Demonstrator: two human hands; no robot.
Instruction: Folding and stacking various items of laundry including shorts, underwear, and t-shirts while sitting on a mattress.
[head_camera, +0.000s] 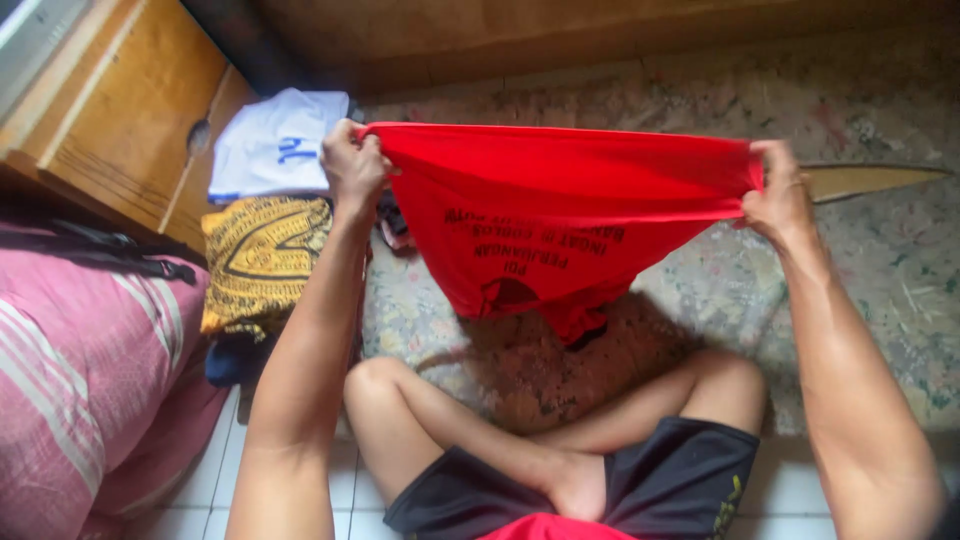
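A red T-shirt (560, 215) with dark printed lettering hangs stretched in the air between both hands, above a patterned floor mat (850, 260). My left hand (350, 165) grips its left end, near the folded clothes. My right hand (778, 190) grips its right end. The shirt's lower part sags toward my crossed legs (520, 440).
Folded clothes lie at the left: a white garment (272, 148), a yellow patterned cloth (262, 258) and a dark piece beneath. A wooden cabinet (120, 110) stands at upper left, a pink striped bed (80, 380) at lower left. A flat wooden object (865, 180) lies right.
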